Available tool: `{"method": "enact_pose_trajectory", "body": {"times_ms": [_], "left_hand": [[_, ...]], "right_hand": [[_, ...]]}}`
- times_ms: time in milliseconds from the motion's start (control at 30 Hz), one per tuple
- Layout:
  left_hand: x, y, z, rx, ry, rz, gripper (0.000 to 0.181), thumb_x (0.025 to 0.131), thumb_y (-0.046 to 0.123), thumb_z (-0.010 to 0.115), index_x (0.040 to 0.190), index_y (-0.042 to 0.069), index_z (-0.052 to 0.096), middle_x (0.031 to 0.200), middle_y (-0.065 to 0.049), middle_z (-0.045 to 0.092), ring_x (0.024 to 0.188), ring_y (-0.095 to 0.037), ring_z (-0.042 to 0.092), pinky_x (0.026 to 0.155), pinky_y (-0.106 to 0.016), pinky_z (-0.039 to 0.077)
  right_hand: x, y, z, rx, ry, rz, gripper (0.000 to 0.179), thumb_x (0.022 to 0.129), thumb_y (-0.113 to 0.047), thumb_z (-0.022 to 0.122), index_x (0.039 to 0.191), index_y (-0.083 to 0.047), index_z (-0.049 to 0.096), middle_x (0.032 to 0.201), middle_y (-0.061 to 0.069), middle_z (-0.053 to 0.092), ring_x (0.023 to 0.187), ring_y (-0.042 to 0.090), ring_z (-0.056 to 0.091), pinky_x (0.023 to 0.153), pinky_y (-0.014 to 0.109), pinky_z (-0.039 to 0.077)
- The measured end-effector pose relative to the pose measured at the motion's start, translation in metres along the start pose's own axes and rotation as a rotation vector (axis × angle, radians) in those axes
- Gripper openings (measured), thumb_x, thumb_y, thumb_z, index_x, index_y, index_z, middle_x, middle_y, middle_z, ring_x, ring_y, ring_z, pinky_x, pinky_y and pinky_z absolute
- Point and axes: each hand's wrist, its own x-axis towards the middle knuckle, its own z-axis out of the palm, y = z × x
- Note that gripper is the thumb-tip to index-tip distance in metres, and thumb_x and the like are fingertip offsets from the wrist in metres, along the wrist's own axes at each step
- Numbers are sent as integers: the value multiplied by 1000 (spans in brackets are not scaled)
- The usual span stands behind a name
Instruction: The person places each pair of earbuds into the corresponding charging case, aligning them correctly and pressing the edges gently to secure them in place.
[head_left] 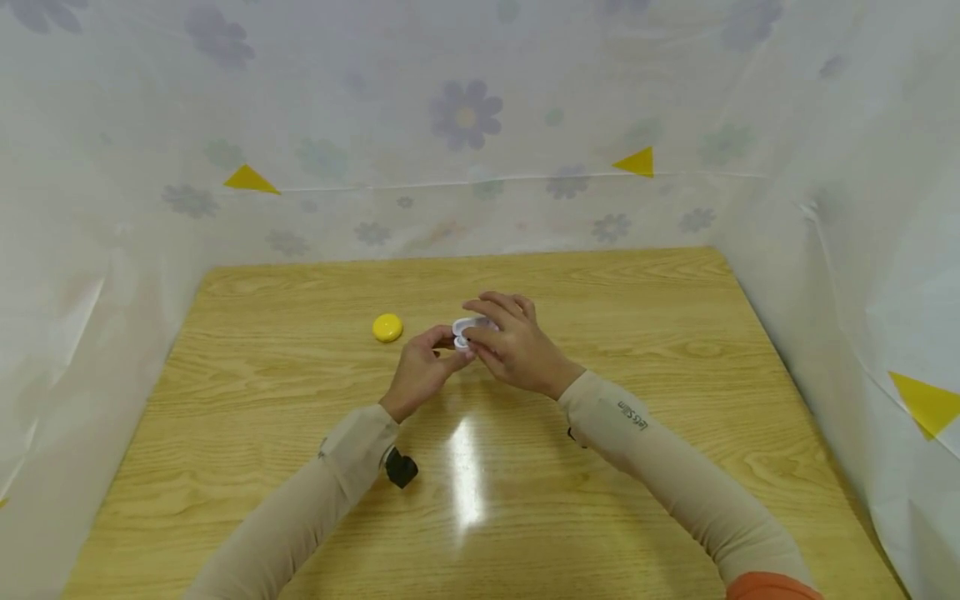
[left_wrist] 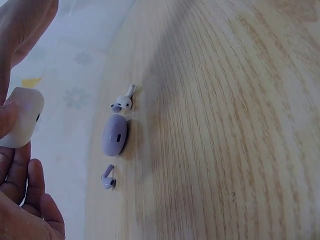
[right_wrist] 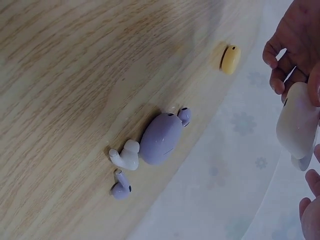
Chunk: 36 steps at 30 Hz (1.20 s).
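White case (right_wrist: 296, 122): between the hands, lid (head_left: 465, 323) raised.
Left hand (head_left: 420, 371): curled round the case.
Right hand (head_left: 521, 346): fingers partly spread at its mouth; cannot tell whether they pinch anything.
Handling: best kept steady in the left, lid clear.
Yellow case (head_left: 387, 327): left of both hands.
Lilac case (right_wrist: 161, 140), white earbud (right_wrist: 127, 158), lilac earbuds (right_wrist: 120, 190): below the hands.
Obstacle: right fingers hide the opening.

I see room between the near sleeves (head_left: 296, 512); farther, a yellow case (head_left: 387, 327), lavender case (right_wrist: 161, 138) and earbuds (right_wrist: 129, 160) obstruct the table (head_left: 540, 517).
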Motion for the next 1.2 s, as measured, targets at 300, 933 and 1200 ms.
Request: {"method": "enact_pose_trajectory", "body": {"times_ms": [300,933,1200], "left_hand": [[0,-2,2,-1,-2,-24,30,86,25,71,113,12,66,115,-7,68,110,-23,60,98,-44,42],[1,-4,0,45,29,-31,34,84,19,73,115,7,65,114,-10,68,107,-23,61,91,-35,44],[-1,-2,0,46,29,-26,34,84,19,73,115,8,65,114,-10,68,107,-24,61,93,-39,44]], "right_hand": [[-4,4,-1,26,36,35,25,83,-13,72,107,-7,70,126,16,61,121,36,53,95,54,38],[-62,59,-5,60,-359,748,27,93,-21,58,109,0,64,138,24,48,133,46,34,101,66,25],[-73,56,14,45,-428,647,21,93,-23,57,107,-11,68,136,17,53,136,44,30,102,67,19]]}}
